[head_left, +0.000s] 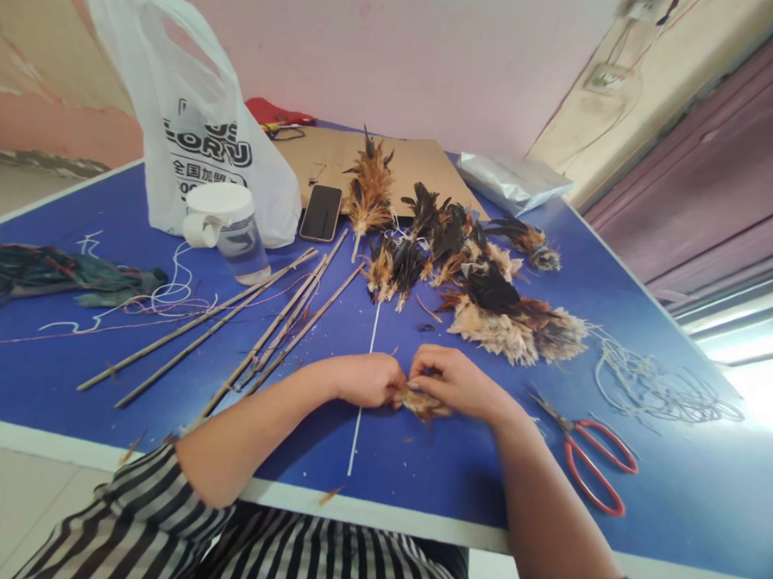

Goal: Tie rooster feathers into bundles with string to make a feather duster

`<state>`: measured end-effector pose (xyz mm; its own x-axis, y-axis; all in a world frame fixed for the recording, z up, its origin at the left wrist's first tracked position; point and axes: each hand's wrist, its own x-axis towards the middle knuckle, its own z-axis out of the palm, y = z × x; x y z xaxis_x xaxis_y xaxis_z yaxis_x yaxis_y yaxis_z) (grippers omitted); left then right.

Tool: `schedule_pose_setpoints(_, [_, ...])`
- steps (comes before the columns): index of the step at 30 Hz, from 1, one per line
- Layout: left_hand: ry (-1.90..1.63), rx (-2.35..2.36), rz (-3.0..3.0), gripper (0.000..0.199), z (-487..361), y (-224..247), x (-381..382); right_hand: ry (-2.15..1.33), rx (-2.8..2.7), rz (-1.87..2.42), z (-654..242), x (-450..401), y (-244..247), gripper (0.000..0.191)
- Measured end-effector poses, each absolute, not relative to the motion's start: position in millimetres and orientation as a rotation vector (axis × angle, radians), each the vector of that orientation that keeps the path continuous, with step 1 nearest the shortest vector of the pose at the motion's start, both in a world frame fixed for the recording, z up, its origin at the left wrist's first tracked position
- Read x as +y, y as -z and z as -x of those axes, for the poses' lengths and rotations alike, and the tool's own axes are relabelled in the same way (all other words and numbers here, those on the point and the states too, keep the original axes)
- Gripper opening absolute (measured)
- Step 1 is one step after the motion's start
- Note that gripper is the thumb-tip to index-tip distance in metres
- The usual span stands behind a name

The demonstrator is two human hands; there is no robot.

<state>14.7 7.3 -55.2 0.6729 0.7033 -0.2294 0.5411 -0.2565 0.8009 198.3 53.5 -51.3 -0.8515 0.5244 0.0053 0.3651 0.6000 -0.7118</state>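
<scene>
Near the table's front edge, both my hands meet over a small bunch of tan-brown feathers (423, 402). My left hand (374, 380) is closed at the bunch's left end, its fingertips mostly hidden. From the right, my right hand (454, 381) pinches the same feathers between thumb and fingers. Beyond them lie bundles of black feathers (451, 232) and pale-tipped feathers (497, 330). A feather duster (369, 185) of brown feathers on a stick lies farther back. Red-handled scissors (588, 456) rest to the right of my right forearm, blades partly apart.
Several thin sticks (212, 328) lie left of my hands. Behind them stand a lidded cup (243, 247) and a white plastic bag (205, 150). A phone (321, 213) lies by a cardboard sheet (425, 166). Loose string (660, 382) is at right, dark green cloth (69, 275) at left.
</scene>
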Motion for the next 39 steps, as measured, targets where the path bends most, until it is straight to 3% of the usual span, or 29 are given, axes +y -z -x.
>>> schedule_pose_setpoints(4, [-0.349,0.724,-1.608,0.017,-16,47,5,-1.799,-2.170,0.731,-206,64,65,0.024])
schedule_pose_setpoints(6, [-0.527,0.723,-1.402,0.023,-16,46,7,-1.928,-1.883,0.721,-205,65,71,0.030])
schedule_pose_setpoints(11, [-0.967,0.929,-0.968,0.025,-21,57,18,-1.816,-1.581,0.806,-192,63,77,0.023])
schedule_pose_setpoints(16, [-1.051,1.079,-0.913,0.015,-26,70,24,-1.589,-1.644,1.014,-182,55,78,0.022])
schedule_pose_setpoints(20, [-1.057,1.207,-1.069,0.020,-24,72,25,-1.530,-1.672,1.099,-178,50,79,0.021])
schedule_pose_setpoints(30, [-1.122,1.038,-0.750,0.023,-21,71,28,-2.152,-1.170,0.806,-177,56,84,0.024])
schedule_pose_setpoints(39, [-1.127,0.820,-0.484,0.006,-19,70,28,-2.093,-1.171,0.847,-177,55,85,0.023])
